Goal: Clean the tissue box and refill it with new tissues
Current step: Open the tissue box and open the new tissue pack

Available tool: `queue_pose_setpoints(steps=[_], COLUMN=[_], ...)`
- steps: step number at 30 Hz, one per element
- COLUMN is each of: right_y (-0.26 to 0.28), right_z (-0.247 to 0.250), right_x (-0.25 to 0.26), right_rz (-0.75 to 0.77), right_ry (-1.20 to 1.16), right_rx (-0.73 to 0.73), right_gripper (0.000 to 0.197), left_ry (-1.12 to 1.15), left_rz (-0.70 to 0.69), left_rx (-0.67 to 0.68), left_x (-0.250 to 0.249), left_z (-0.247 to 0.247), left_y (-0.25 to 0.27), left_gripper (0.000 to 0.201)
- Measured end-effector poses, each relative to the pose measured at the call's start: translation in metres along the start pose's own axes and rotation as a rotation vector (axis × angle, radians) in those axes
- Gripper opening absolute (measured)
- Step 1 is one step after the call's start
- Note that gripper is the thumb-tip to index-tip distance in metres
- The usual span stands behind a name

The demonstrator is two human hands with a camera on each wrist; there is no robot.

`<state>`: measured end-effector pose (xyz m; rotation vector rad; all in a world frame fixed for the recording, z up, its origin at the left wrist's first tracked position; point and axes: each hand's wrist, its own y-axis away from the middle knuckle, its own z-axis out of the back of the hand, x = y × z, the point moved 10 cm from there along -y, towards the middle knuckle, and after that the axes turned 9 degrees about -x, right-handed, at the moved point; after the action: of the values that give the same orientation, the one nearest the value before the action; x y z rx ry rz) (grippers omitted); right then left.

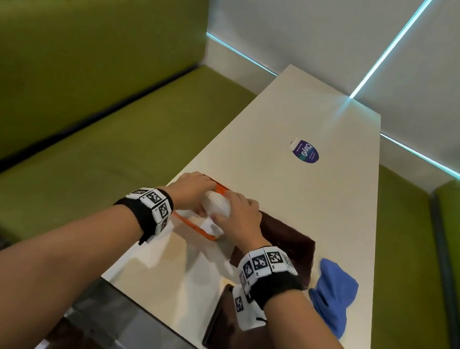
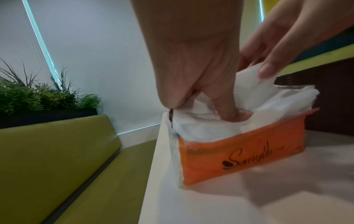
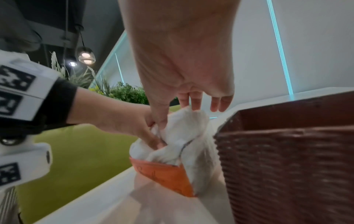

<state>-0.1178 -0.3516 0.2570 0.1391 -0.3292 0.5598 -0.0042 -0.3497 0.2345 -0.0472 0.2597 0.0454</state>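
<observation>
An orange plastic tissue pack (image 1: pixel 198 228) stands opened on the white table (image 1: pixel 308 205), with a wad of white tissues (image 1: pixel 216 204) rising out of its top. My left hand (image 1: pixel 192 189) pinches the tissues at the pack's far end; the left wrist view shows its thumb (image 2: pixel 228 112) dug into the tissues (image 2: pixel 201 128) above the pack (image 2: pixel 239 157). My right hand (image 1: pixel 241 216) grips the raised bunch from the other side, thumb and fingers curled round the tissues (image 3: pixel 184 128). The brown woven tissue box (image 1: pixel 287 245) stands open just right of the pack (image 3: pixel 164 175).
The box's dark lid (image 1: pixel 242 347) lies flat near the table's front edge. A blue cloth (image 1: pixel 333 295) is crumpled at the right edge. A small purple and white packet (image 1: pixel 305 151) lies farther back. Green benches (image 1: pixel 92 136) flank the table on both sides.
</observation>
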Motion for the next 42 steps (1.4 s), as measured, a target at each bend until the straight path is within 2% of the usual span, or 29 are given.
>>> queue_pose_setpoints(steps=[3, 7, 10, 13, 15, 18, 21, 26, 31, 34, 37, 40, 42], right_y=[-0.001, -0.002, -0.001, 0.0, 0.003, 0.008, 0.011, 0.012, 0.019, 0.028, 0.042, 0.057, 0.067], right_z=[-0.01, -0.008, -0.004, -0.001, 0.006, 0.016, 0.024, 0.043, 0.071, 0.077, 0.087, 0.096, 0.094], right_x=[-0.002, -0.005, -0.006, -0.01, -0.017, -0.019, -0.016, -0.019, -0.034, -0.055, -0.078, -0.116, -0.145], right_rz=[-0.02, -0.07, -0.102, -0.161, -0.226, -0.281, -0.301, -0.324, -0.333, -0.387, -0.451, -0.545, -0.636], right_ry=[0.02, -0.053, -0.111, -0.366, -0.547, -0.791, -1.018, -1.304, -1.533, -1.519, -1.342, -1.128, -0.946], right_rx=[0.042, -0.022, -0.041, -0.073, -0.121, -0.14, -0.132, -0.171, -0.165, -0.176, -0.188, -0.227, -0.256], right_gripper=[0.059, 0.052, 0.044, 0.033, 0.03, 0.03, 0.028, 0.036, 0.043, 0.045, 0.037, 0.028, 0.031], left_ry=[0.057, 0.155, 0.23, 0.225, 0.3, 0.478, 0.678, 1.11, 1.469, 1.504, 1.407, 1.248, 1.102], left_rz=[-0.011, 0.006, 0.063, 0.083, 0.122, 0.204, 0.222, 0.223, 0.344, 0.463, 0.534, 0.483, 0.418], left_rx=[-0.01, -0.019, 0.029, 0.093, 0.092, 0.061, 0.003, -0.113, -0.141, -0.101, -0.111, -0.143, -0.158], left_x=[-0.001, 0.005, 0.013, 0.019, 0.025, 0.037, 0.039, 0.023, -0.005, -0.03, -0.061, -0.092, -0.112], left_z=[0.005, 0.01, 0.014, 0.022, 0.032, 0.046, 0.062, 0.094, 0.099, 0.08, 0.065, 0.057, 0.049], left_y=[0.006, 0.012, 0.013, 0.011, 0.008, 0.005, 0.007, 0.016, 0.019, 0.015, 0.011, 0.009, 0.008], left_gripper=[0.062, 0.057, 0.066, 0.068, 0.068, 0.071, 0.071, 0.072, 0.066, 0.06, 0.059, 0.059, 0.051])
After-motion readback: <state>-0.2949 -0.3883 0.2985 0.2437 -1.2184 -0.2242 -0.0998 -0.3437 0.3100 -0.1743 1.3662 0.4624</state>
